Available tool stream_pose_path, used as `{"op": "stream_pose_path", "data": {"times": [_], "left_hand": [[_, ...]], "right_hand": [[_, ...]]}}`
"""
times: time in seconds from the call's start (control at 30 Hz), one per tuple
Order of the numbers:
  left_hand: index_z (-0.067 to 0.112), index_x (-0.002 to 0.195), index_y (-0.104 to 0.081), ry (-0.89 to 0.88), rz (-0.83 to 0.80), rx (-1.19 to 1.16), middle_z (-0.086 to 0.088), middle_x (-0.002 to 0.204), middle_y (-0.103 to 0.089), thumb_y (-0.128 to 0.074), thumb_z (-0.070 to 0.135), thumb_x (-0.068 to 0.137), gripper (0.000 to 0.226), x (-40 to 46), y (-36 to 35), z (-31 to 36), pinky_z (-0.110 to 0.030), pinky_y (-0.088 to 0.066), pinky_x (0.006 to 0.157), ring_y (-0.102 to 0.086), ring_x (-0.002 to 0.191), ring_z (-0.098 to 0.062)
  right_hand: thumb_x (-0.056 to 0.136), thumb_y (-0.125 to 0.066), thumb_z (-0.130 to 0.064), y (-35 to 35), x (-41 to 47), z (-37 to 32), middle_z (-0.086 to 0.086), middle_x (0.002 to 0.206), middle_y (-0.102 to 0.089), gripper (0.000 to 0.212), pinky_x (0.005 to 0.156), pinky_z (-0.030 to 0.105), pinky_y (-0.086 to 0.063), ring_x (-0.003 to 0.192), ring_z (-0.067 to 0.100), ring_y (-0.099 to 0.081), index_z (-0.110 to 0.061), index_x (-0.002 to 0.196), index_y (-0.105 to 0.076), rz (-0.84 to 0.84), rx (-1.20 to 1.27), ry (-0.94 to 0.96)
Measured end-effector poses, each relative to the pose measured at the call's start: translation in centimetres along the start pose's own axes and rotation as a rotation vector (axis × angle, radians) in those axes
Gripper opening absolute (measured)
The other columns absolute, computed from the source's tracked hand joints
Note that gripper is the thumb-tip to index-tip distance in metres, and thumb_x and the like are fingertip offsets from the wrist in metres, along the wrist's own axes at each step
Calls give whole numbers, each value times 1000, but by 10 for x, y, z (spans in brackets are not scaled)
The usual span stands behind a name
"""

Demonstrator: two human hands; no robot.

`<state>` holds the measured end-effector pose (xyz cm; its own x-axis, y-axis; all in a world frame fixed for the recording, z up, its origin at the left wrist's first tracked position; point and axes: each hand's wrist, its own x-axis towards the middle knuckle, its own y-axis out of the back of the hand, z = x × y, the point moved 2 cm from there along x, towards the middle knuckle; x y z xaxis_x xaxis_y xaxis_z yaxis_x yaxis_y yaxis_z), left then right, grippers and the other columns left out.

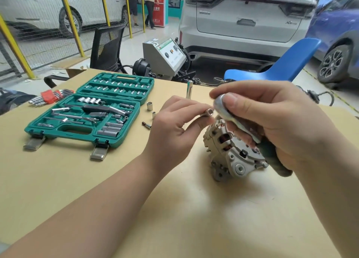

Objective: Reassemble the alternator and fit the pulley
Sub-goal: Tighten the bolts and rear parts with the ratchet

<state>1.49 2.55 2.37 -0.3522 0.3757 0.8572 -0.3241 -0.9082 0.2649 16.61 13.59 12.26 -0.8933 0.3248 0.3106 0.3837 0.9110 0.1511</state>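
— While the alternator [231, 151] sits on the table [97, 180], what's each hand holding?
— Left hand [174, 129] pinches a small socket [207, 112]; right hand [272, 121] grips the ratchet [223, 106] above the alternator.
— And the toolkit?
— Green case [91, 110] lies open at ten o'clock.

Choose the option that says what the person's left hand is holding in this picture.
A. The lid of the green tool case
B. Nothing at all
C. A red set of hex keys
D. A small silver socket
D: the left hand pinches a small silver socket between its fingertips, just beside the ratchet that the right hand grips above the alternator.
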Motion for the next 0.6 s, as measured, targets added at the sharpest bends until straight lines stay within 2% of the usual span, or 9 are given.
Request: {"op": "stream_pose_path", "data": {"times": [0.1, 0.17, 0.23, 0.3, 0.37, 0.43, 0.47, 0.53, 0.6], "left_hand": [[8, 111, -83, 178, -62, 97, 9, 100, -74, -81, 12, 96, 16, 6, 14, -23, -31, -52, 89, -61, 93, -10], [11, 114, -83, 386, -151, 165, 15, 92, -72, -80, 14, 97, 17, 13, 30, -45, -30, -53, 85, -61, 82, 5], [14, 115, -84, 578, -210, 185, 19, 85, -72, -82, 16, 95, 20, 17, 48, -67, -23, -54, 75, -63, 68, 12], [17, 114, -84, 695, -228, 174, 21, 84, -75, -84, 18, 93, 21, 18, 63, -82, -9, -51, 65, -66, 69, 14], [23, 116, -84, 743, -271, 196, 22, 90, -77, -87, 24, 91, 24, 19, 77, -89, -4, -46, 65, -69, 81, 15], [28, 116, -84, 746, -319, 242, 20, 96, -77, -87, 32, 90, 26, 20, 90, -93, -12, -49, 73, -71, 93, 7], [31, 114, -84, 740, -335, 274, 22, 95, -76, -87, 35, 90, 24, 21, 96, -94, -15, -49, 75, -71, 95, 4], [33, 109, -84, 697, -394, 374, 27, 89, -72, -86, 38, 90, 20, 20, 107, -97, -19, -48, 75, -67, 93, 4], [32, 106, -85, 607, -523, 504, 28, 86, -67, -84, 37, 92, 15, 17, 111, -98, -19, -45, 72, -63, 87, 6]], "right_hand": [[90, -71, -24, -6, -4, -12, 17, 70, -61, 22, 44, 26, -38, 50, 25, -46, -15, 108, -81, 35, 129, 77], [94, -69, -25, -20, -8, -8, 10, 68, -62, 21, 46, 28, -39, 50, 23, -47, -18, 110, -80, 31, 114, 72], [96, -69, -28, -44, -14, 10, 0, 64, -62, 18, 47, 28, -39, 49, 17, -50, -26, 110, -80, 3, -7, 16], [97, -71, -34, -73, -20, 37, -7, 64, -62, 16, 52, 28, -44, 55, 9, -54, -36, 111, -78, -31, -162, -44], [100, -69, -36, -93, -24, 66, -15, 73, -63, 20, 67, 28, -47, 66, 3, -55, -41, 118, -74, -34, -346, -56], [102, -63, -33, -103, -25, 89, -17, 91, -61, 30, 77, 33, -52, 82, 5, -60, -46, 130, -64, -73, -622, -8], [102, -61, -28, -107, -26, 97, -15, 98, -59, 37, 77, 37, -54, 88, 8, -61, -49, 133, -58, -101, -751, 25], [91, -66, -14, -111, -30, 108, -10, 98, -56, 55, 60, 37, -53, 84, 18, -63, -49, 132, -58, -122, -979, 133], [71, -74, -6, -111, -31, 115, -5, 86, -55, 64, 45, 28, -39, 65, 23, -57, -41, 124, -69, -113, -1089, 198]]}}
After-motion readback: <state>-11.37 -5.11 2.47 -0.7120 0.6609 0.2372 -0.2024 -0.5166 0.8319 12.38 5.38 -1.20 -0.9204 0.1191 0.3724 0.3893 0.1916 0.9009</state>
